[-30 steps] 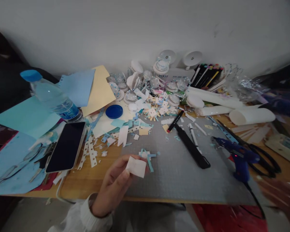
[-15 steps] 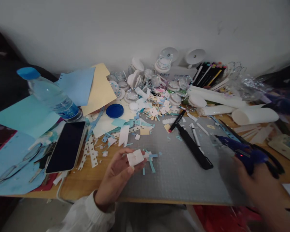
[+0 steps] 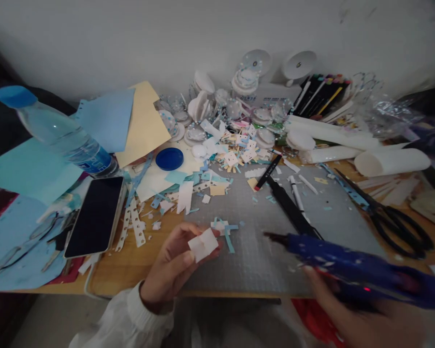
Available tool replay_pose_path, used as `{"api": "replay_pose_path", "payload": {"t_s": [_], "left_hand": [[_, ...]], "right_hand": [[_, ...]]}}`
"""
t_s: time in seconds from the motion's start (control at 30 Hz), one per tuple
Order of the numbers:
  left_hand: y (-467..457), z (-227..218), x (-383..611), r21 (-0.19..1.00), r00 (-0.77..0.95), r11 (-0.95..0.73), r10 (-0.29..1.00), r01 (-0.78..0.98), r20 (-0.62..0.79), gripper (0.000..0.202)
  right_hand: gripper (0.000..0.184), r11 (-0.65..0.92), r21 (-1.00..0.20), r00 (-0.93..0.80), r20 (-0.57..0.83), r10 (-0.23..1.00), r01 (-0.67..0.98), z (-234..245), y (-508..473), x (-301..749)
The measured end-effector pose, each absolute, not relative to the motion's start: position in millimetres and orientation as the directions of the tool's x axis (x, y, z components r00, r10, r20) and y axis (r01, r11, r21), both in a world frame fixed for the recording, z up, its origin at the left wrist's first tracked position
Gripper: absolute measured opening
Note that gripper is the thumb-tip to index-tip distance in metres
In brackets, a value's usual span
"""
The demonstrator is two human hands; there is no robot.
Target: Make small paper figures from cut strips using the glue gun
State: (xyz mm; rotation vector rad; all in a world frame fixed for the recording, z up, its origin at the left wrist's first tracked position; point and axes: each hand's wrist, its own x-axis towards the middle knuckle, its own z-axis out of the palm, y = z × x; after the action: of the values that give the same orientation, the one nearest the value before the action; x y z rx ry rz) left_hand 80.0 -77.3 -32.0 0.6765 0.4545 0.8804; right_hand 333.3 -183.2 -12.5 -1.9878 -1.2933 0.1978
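My left hand (image 3: 172, 263) pinches a small white square piece (image 3: 203, 244) above the near edge of a grey cutting mat (image 3: 261, 251). My right hand (image 3: 358, 314) is closed round the grip of a blue glue gun (image 3: 348, 268), held low at the right. The gun's dark nozzle (image 3: 273, 237) points left toward the white piece, a hand's width away from it. A few small blue and white paper bits (image 3: 224, 227) lie on the mat just beyond my left fingers.
A black phone (image 3: 94, 215) and a water bottle (image 3: 58, 135) lie left. A blue lid (image 3: 169, 158), paper scraps, white discs and marker pens crowd the back. A black utility knife (image 3: 290, 210), white foam rolls (image 3: 387, 162) and black scissors (image 3: 395, 222) lie right.
My right hand has picked the glue gun up from the mat's right side and swung it left and nearer, nozzle toward the white piece. My left hand has kept its hold.
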Motion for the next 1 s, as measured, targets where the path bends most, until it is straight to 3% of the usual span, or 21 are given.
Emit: {"api": "replay_pose_path", "payload": {"t_s": [0.17, 0.37, 0.7, 1.0], "left_hand": [[-76, -34, 81, 0.749, 0.553, 0.396, 0.832, -0.531, -0.048, 0.031], [-74, -37, 79, 0.781, 0.603, 0.410, 0.796, -0.471, -0.055, 0.051], [-71, -36, 77, 0.879, 0.622, 0.276, 0.782, -0.390, 0.031, 0.044], [-73, -38, 75, 0.880, 0.629, 0.241, 0.773, -0.409, 0.081, 0.046]], "right_hand": [[0.014, -0.106, -0.720, 0.405, 0.257, 0.878, 0.686, -3, -169, 291], [0.013, -0.049, -0.636, 0.301, 0.295, 0.907, 0.770, -8, -170, 288], [0.013, -0.021, -0.588, 0.257, 0.322, 0.911, 0.809, -10, -168, 290], [0.009, -0.003, -0.580, 0.233, 0.324, 0.917, 0.815, -3, -170, 290]]}}
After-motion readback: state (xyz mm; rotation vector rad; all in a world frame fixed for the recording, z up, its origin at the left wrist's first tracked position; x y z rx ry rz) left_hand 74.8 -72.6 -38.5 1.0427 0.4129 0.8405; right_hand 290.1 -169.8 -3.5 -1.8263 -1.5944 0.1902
